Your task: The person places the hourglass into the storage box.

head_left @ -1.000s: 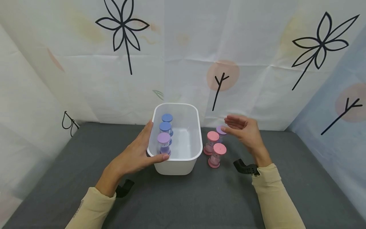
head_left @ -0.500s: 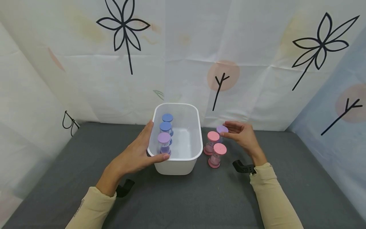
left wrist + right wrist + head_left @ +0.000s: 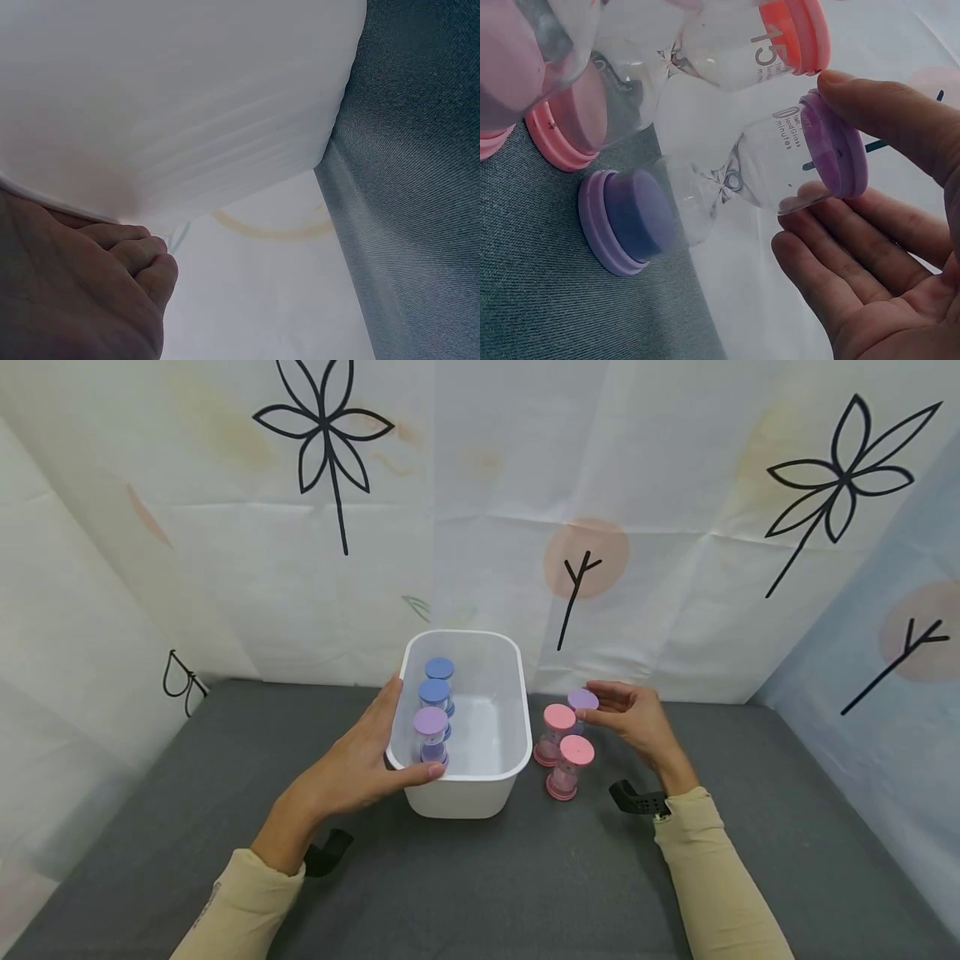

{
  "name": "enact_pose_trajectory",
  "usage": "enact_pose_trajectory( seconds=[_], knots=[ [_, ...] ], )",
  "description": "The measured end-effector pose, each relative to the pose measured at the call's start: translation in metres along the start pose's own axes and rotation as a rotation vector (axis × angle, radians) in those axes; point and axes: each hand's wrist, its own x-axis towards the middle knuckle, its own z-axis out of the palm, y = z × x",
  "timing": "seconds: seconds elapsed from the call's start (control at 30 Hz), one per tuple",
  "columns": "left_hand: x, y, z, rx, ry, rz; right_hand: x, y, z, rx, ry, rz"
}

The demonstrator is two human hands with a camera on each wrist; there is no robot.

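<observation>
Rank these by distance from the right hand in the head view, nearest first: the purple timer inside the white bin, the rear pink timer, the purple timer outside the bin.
1. Outer purple timer: right at the right hand.
2. Rear pink timer: just left of the outer purple timer.
3. Inner purple timer: farther left, inside the white bin.

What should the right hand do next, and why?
The right hand should probably pinch the purple hourglass beside it snugly: thumb and fingers flank its top, and its base stands on the gray table. Two pink hourglasses stand close, so a loose hold might bump them.
</observation>
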Motion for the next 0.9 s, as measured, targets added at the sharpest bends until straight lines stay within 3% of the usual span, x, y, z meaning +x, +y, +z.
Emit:
enact_pose_trajectory(
  seconds=[0.17, 0.57, 0.9],
  knots=[
    [0.001, 0.001, 0.000, -0.022, 0.008, 0.026, 0.000, 0.000, 0.000, 0.016, -0.012, -0.001],
    [0.000, 0.000, 0.000, -0.013, 0.002, 0.014, 0.000, 0.007, 0.003, 0.040, -0.044, -0.015],
    [0.001, 0.000, 0.000, -0.023, 0.008, 0.022, 0.002, 0.012, 0.007, 0.024, -0.018, -0.024]
  ],
)
